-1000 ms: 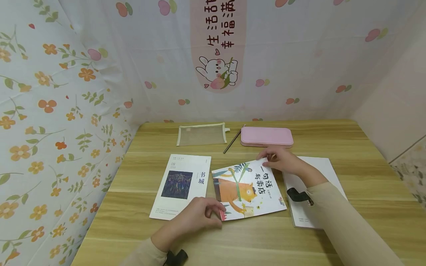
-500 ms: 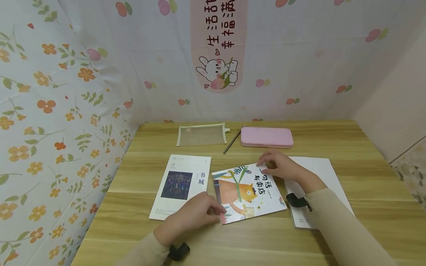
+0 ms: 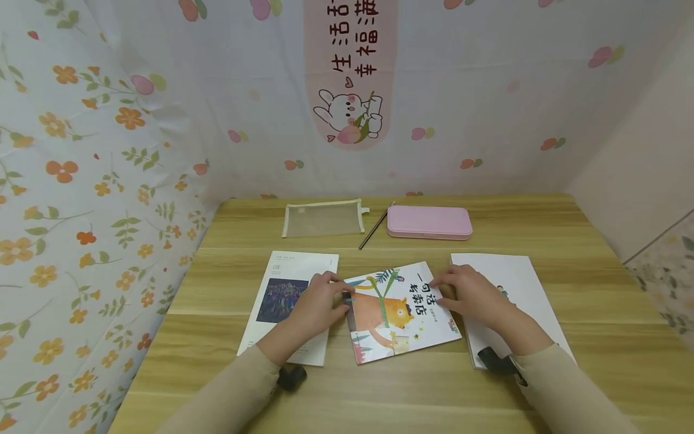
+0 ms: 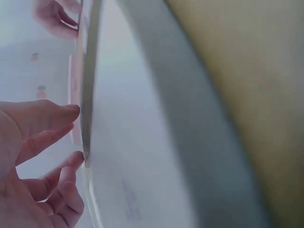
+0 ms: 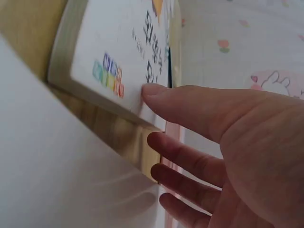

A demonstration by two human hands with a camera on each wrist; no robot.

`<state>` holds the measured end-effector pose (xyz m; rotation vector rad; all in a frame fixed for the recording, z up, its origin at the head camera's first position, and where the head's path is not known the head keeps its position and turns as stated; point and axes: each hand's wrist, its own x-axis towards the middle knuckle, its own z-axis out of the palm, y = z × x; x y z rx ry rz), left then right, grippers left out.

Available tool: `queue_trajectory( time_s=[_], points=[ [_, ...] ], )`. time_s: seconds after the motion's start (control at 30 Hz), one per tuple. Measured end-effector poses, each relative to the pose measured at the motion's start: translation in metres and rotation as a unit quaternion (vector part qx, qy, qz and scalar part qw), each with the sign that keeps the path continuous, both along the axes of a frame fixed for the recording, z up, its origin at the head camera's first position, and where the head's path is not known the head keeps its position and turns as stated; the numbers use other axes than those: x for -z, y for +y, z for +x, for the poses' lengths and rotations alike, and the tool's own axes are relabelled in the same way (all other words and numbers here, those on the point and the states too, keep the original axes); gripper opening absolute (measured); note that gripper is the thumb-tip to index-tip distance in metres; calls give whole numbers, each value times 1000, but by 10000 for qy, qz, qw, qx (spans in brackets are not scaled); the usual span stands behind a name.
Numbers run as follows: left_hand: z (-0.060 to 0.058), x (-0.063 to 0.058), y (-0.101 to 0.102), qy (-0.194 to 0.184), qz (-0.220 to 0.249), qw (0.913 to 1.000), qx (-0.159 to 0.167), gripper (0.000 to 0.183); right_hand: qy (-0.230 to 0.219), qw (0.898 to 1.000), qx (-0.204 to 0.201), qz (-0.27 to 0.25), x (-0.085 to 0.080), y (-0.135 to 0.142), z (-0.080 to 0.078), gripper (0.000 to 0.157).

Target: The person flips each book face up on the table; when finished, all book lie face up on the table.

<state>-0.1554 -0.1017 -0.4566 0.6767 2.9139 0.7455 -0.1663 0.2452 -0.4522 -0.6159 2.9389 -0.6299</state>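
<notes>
In the head view a picture book (image 3: 379, 325), its cover showing an orange animal, lies slightly turned on the wooden table. My left hand (image 3: 317, 307) reaches over a white book with a dark picture (image 3: 303, 264), its fingertips touching the picture book's left edge near the upper corner. On the opposite edge is my right hand (image 3: 477, 298), above another white book (image 3: 517, 280). The right wrist view shows the right thumb (image 5: 161, 97) on the cover, the other fingers loosely extended beside the edge. Left fingers (image 4: 38, 114) look relaxed against the edge in the left wrist view.
Along the back of the table lie a mesh zip pouch (image 3: 323, 220), a dark thin pen-like stick (image 3: 374, 230) and a pink case (image 3: 429, 222). Patterned cloth (image 3: 233, 90) hangs behind and to the left.
My left hand has moved up from the picture book's lower left corner along its left edge. My right hand has come down from the upper right corner to the right edge.
</notes>
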Motion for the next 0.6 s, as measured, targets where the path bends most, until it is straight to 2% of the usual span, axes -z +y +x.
queue_trajectory(
  time_s=[0.2, 0.33, 0.47, 0.6],
  points=[
    [-9, 1, 3, 53, -234, 9996, 122, 28, 178, 9989, -60, 430, -7, -3, 23, 34],
    [-13, 0, 3, 186, -322, 9988, 313, 25, 84, 9980, -158, 598, -13, -3, 36, 46],
    [-16, -1, 3, 102, -320, 9988, 368, 25, -38, 9983, -213, 548, -13, -4, 43, 58],
    [-16, -2, 3, -54, -314, 9988, 369, 26, -65, 9987, -163, 474, -11, -4, 45, 61]
  ],
)
